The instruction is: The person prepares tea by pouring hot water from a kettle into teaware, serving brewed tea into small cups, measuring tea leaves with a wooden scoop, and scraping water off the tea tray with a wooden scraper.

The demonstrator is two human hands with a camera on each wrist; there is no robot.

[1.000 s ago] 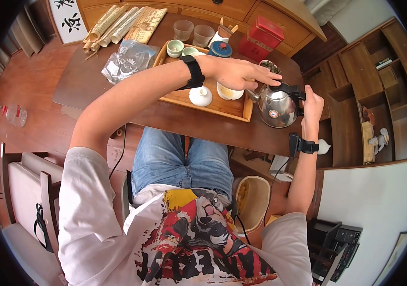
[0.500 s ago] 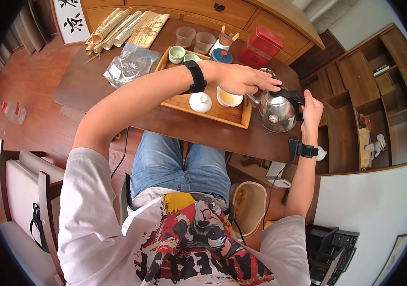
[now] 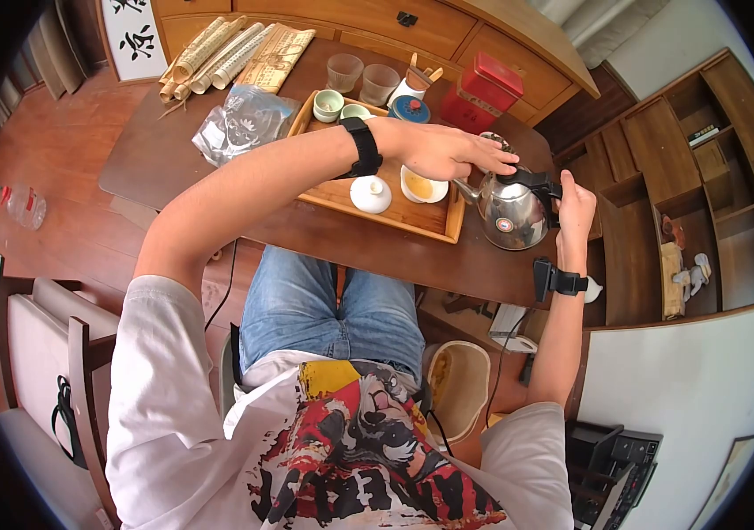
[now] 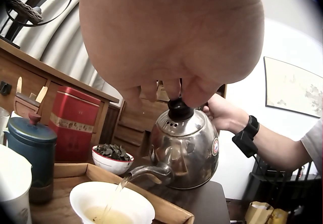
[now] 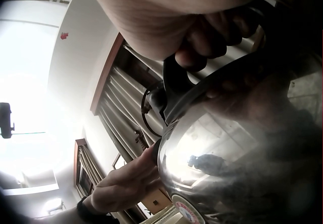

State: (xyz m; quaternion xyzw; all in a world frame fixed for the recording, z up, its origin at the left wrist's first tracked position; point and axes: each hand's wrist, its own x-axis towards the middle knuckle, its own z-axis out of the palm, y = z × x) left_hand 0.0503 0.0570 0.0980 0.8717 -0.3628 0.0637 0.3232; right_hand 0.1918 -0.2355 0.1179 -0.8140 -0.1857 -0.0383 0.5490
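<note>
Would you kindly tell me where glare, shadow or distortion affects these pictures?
Head: bowed room lines, black rounded corners; left wrist: highlights on the shiny silver metal kettle, some darkened corners; right wrist: left side washed out white, glare on the kettle, right edge in deep shadow.

At the far left of the tabletop lie rolled scrolls, with a crumpled clear plastic bag nearer. Two glasses stand side by side toward the far edge, and right of them are a white holder with wooden tools and a red tin. A wooden drawer cabinet stands beyond, and a calligraphy panel is at far left. Open wooden shelves on the right hold a pale figurine. A red-capped bottle lies on the left floor, beyond a cushioned chair; a pale bin sits near right.
</note>
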